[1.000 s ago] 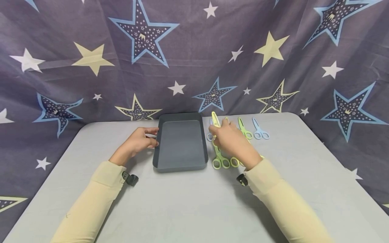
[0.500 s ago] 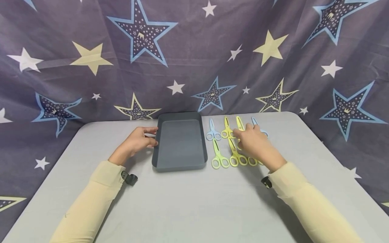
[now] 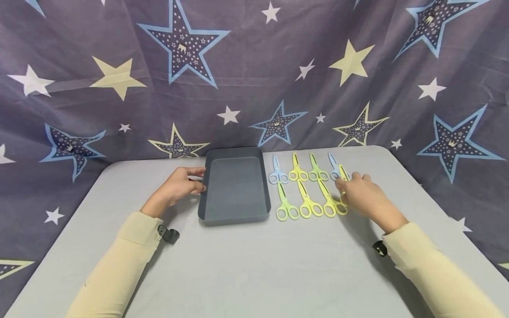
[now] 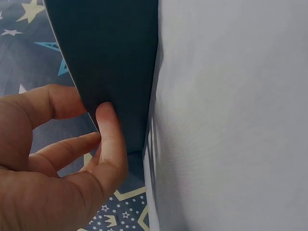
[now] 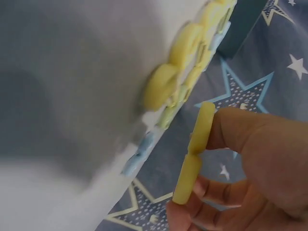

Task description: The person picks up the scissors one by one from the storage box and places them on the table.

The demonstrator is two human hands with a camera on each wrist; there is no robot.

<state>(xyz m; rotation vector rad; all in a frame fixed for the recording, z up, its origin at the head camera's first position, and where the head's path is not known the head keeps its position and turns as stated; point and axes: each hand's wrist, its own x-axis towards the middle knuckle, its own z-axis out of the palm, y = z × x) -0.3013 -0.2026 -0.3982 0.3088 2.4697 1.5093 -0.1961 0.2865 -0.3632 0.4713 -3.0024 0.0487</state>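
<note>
My right hand [image 3: 363, 194] holds yellow scissors [image 5: 195, 159] by the handles, at the right end of two rows of scissors. Their blade points toward the back and overlaps the blue scissors [image 3: 334, 165] in the head view. At the left, my left hand [image 3: 180, 184] pinches the left wall of a dark grey tray [image 3: 202, 198]. In the left wrist view the thumb [image 4: 109, 134] presses the wall's outer face while other fingers reach over the rim. Nothing lies inside the tray.
Blue scissors [image 3: 276, 170], yellow scissors [image 3: 297, 168] and green scissors [image 3: 317, 168] lie in the back row. Light green scissors [image 3: 285, 205] and two yellow ones make up the front row. A star-patterned curtain [image 3: 254, 66] hangs behind the table [image 3: 254, 274].
The right hand has moved right with the yellow scissors, from beside the tray across to the right end of the rows. The left hand has stayed at the tray.
</note>
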